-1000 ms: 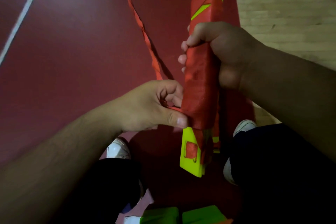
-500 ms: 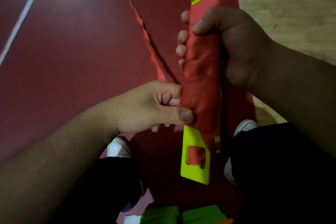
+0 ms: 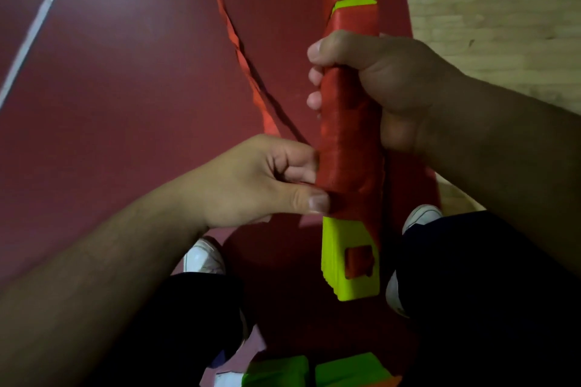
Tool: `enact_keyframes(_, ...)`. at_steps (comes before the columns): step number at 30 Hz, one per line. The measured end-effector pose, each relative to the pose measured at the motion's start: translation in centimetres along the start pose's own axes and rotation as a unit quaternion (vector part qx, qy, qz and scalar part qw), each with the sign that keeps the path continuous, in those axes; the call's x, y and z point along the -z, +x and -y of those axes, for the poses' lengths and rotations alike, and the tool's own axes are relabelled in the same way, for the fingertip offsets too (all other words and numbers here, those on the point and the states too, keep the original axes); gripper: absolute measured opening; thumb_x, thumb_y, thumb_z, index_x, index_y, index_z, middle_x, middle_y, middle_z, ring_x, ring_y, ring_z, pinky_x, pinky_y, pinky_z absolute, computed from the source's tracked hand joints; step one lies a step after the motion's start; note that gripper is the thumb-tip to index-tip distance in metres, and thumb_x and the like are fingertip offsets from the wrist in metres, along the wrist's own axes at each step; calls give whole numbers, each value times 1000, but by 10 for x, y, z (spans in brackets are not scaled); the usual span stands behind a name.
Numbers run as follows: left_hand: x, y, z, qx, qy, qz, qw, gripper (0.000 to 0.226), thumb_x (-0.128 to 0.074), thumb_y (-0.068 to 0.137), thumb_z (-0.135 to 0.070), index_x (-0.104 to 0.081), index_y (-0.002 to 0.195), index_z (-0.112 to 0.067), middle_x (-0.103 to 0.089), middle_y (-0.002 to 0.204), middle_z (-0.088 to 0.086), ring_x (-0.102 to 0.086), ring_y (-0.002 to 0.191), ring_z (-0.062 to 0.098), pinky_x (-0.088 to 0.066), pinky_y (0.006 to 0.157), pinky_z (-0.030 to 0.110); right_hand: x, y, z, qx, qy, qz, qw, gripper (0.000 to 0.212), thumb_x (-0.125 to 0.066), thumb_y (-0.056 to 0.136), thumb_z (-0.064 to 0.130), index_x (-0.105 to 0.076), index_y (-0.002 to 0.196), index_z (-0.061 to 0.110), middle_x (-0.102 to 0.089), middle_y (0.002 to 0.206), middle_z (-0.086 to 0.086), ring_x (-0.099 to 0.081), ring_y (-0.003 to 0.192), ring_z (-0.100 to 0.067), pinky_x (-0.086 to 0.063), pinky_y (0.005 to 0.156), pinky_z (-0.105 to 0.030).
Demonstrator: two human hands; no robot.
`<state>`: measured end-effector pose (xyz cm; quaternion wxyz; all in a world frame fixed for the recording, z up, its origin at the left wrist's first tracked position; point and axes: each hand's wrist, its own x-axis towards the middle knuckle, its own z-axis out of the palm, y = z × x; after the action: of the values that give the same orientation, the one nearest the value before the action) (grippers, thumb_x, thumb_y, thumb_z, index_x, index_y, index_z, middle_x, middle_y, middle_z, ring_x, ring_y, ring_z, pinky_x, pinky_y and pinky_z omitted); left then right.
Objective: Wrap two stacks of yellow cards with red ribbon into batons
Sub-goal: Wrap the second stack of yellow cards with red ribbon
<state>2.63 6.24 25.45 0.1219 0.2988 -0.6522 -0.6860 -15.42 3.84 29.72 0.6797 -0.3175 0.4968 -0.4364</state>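
between the knees, the right hand (image 3: 393,88) grips the stack (image 3: 349,261), mostly bound in ribbon (image 3: 349,135); the left hand (image 3: 251,182) pinches the wrap's lower edge. judging by the bare yellow near end, wrapping isn't finished, and no second baton shows.

The stack of yellow cards (image 3: 334,245) stands nearly upright in the air. Red ribbon (image 3: 349,148) binds its middle solidly, with looser diagonal turns above and bare yellow at the lower end. A twisted loose ribbon tail (image 3: 234,38) trails up and left.
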Motion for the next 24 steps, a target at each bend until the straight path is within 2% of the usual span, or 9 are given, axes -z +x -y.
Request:
enact_keyframes(2, 4, -1, 0, -1, -10, 24, 1000, 42, -80, 80, -30, -57, 82, 5, -56, 68, 5, -42, 53, 35, -38, 50, 52, 2, -1, 2, -22, 26, 30, 999, 21, -60, 90, 14, -59, 69, 16, -58, 66, -1, -56, 55, -15, -50, 53, -23)
enact_keyframes(5, 1, -2, -4, -8, -30, 45, 999, 6, -60, 79, -3, -55, 81, -2, -63, 62, -23, -54, 49, -8, -41, 48, 8, 2, -3, 4, -32, 59, 52, 996, 23, -56, 91, 16, -56, 69, 17, -57, 66, 0, -56, 55, -14, -49, 54, -24)
enact_keyframes(7, 2, -1, -5, 4, -55, 56, 997, 10, -54, 80, 6, -54, 88, 0, -62, 60, -26, -55, 50, -12, -41, 52, 1, 3, -4, 5, -29, 78, 65, 994, 23, -55, 91, 16, -54, 68, 17, -57, 66, 1, -54, 56, -14, -49, 56, -24)
enact_keyframes(11, 11, -2, 0, 6, -22, 39, 999, 59, -75, 78, -36, -53, 95, 17, -58, 69, -13, -49, 52, -3, -43, 48, 13, 4, -5, 7, -10, 86, 83, 993, 25, -55, 92, 17, -55, 67, 18, -58, 67, 1, -57, 58, -14, -50, 57, -26)
enact_keyframes(16, 12, 1, 6, -4, -55, 29, 998, 65, -81, 70, -47, -54, 107, 0, -63, 77, -11, -53, 54, -4, -42, 46, 13, 0, -9, 9, 5, 127, 115, 985, 17, -52, 89, 18, -52, 71, 18, -57, 67, 2, -57, 58, -13, -49, 57, -24)
enact_keyframes(18, 11, 1, 1, -13, -44, 61, 997, 54, -76, 74, -52, -60, 108, -14, -58, 75, -13, -53, 55, -4, -43, 48, 16, -1, -11, 10, 18, 144, 135, 980, 5, -53, 79, 20, -49, 79, 17, -57, 68, 1, -57, 58, -13, -49, 58, -25)
enact_keyframes(20, 8, -1, -5, -28, -34, 127, 991, 27, -68, 80, -53, -66, 95, -31, -60, 72, -18, -55, 59, -4, -46, 53, 34, -2, -13, 10, 24, 155, 155, 975, 17, -54, 73, 23, -46, 87, 17, -58, 69, 0, -58, 58, -14, -50, 58, -25)
enact_keyframes(22, 5, -3, -8, -34, -61, 173, 982, 18, -63, 84, -51, -70, 87, -35, -62, 70, -24, -55, 64, -4, -41, 58, 58, -4, -15, 9, 27, 165, 162, 972, 22, -53, 73, 24, -45, 92, 16, -58, 71, -2, -58, 58, -13, -49, 58, -25)
enact_keyframes(24, 2, -4, -10, -33, -84, 170, 981, 17, -66, 83, -50, -72, 83, -34, -63, 67, -25, -54, 62, -4, -37, 59, 61, -6, -15, 5, 36, 165, 145, 975, 16, -51, 80, 23, -45, 93, 14, -58, 74, -4, -58, 59, -14, -49, 58, -25)
